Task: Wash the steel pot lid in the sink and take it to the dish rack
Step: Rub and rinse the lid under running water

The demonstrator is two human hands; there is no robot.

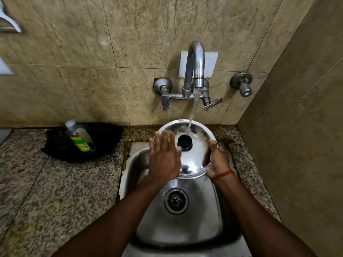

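Note:
A round steel pot lid (196, 156) with a black knob (184, 142) is held over the steel sink (202, 216), tilted toward me. Water runs from the tap (194, 69) onto the lid just behind the knob. My right hand (219, 160) grips the lid's right rim, thumb on top. My left hand (164, 156) lies flat on the lid's left half with the fingers spread and covers that part of it.
A black tray (105, 138) with a green-labelled soap bottle (78, 135) stands on the speckled granite counter (46, 191) left of the sink. Tiled walls close in behind and on the right. The sink drain (176, 201) lies below the lid.

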